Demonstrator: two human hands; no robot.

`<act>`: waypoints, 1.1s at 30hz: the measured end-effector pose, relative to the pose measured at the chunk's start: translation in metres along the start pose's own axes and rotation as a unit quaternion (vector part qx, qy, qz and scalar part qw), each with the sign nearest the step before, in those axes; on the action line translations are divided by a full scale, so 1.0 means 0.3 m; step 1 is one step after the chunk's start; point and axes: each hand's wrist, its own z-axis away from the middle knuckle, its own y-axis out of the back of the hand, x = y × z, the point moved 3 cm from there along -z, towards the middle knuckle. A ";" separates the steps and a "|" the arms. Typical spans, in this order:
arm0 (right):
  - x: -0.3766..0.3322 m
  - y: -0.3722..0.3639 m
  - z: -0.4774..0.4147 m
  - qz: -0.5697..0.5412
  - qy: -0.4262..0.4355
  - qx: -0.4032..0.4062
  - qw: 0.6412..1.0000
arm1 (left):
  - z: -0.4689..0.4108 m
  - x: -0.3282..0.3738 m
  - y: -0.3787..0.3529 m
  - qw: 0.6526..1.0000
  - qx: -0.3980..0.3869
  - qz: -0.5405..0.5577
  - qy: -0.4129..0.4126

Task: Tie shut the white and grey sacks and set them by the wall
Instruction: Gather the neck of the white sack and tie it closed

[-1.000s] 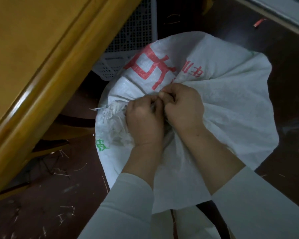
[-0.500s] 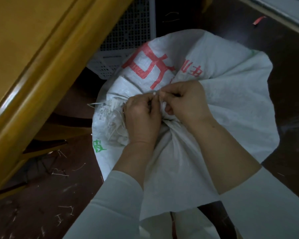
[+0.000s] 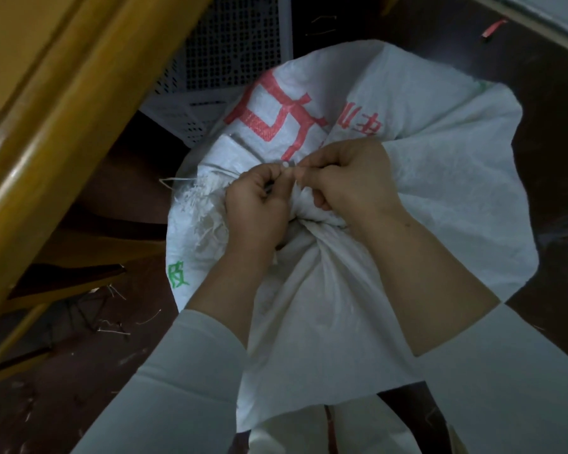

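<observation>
A white woven sack point(image 3: 423, 198) with red and green print stands on the dark floor in the middle of the view. Its mouth is gathered into a twisted neck point(image 3: 312, 224) with frayed white strands spilling to the left. My left hand point(image 3: 256, 208) and my right hand point(image 3: 351, 181) sit close together on top of that neck, fingers curled. Between their fingertips they pinch a thin white tie point(image 3: 287, 165). No grey sack is in view.
A yellow wooden table edge point(image 3: 63, 132) runs diagonally along the left. A white perforated plastic crate point(image 3: 230, 60) stands behind the sack. Loose fibres litter the dark floor point(image 3: 89, 339). A pale wall base point(image 3: 545, 11) crosses the top right corner.
My two hands have drawn slightly apart at the fingertips, so the white tie shows between them. The sack's neck looks more tightly bunched.
</observation>
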 end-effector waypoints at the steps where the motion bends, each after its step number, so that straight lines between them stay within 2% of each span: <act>1: -0.002 0.002 -0.003 0.002 -0.004 0.005 1.000 | -0.002 0.001 0.000 1.000 0.001 0.001 0.003; 6: -0.009 0.006 -0.028 0.019 -0.034 0.006 0.999 | -0.009 0.004 0.000 1.000 -0.006 -0.022 -0.022; 12: 0.015 0.034 -0.042 -0.037 -0.101 -0.020 0.994 | -0.008 -0.002 -0.018 0.994 -0.006 -0.072 -0.086; 16: 0.025 0.036 -0.035 -0.058 -0.106 -0.014 0.993 | -0.004 -0.007 -0.016 0.991 -0.003 -0.087 -0.098; 21: 0.029 0.037 -0.031 -0.068 -0.114 -0.017 0.991 | 0.014 0.025 -0.015 0.977 0.013 -0.148 -0.154; 33: 0.037 0.038 -0.038 -0.091 -0.106 -0.016 0.990 | 0.006 0.021 -0.015 0.959 0.011 -0.183 -0.217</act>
